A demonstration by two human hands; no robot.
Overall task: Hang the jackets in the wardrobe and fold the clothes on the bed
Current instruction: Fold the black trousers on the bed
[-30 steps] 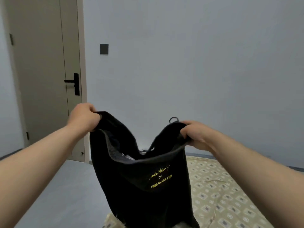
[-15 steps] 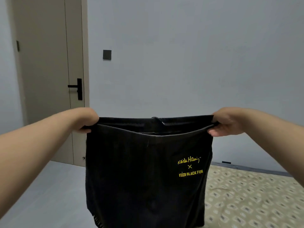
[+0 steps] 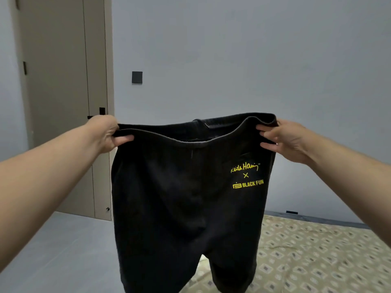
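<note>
— Where are the pants [image 3: 186, 197]?
— Up in the air in front of the person, spread flat by the waistband [image 3: 179, 132]. They are black and hang straight down. The two legs part low in the middle and run out of the bottom of the view.

— Which hand has what?
— The left hand [image 3: 105, 132] pinches the waistband's left end. One digit lies along the near side of the cloth and the rest curl over the top. The right hand [image 3: 283, 140] grips the right end, with its fingers curled onto the near face. Both arms are bare and stretched forward.

— Is the waistband taut?
— Nearly. It sags a little in the middle, and its far side stands higher than its near side, so the opening shows.

— Any marking?
— A yellow print [image 3: 246, 176] below the waistband, near the right hand: a signature, a cross, then "BLACK FUN".

— And the bed [image 3: 317, 261]?
— Low on the right, behind and below the pants, under a beige patterned cover. One leg hangs in front of its near corner. I cannot tell whether it touches.

— What else?
— A pale door [image 3: 57, 102] on the left, shut, its dark handle [image 3: 99, 114] partly hidden by the left hand. A dark square switch [image 3: 137, 77] sits on the grey wall [image 3: 232, 60] beside it. There is grey floor [image 3: 53, 250] at lower left.
</note>
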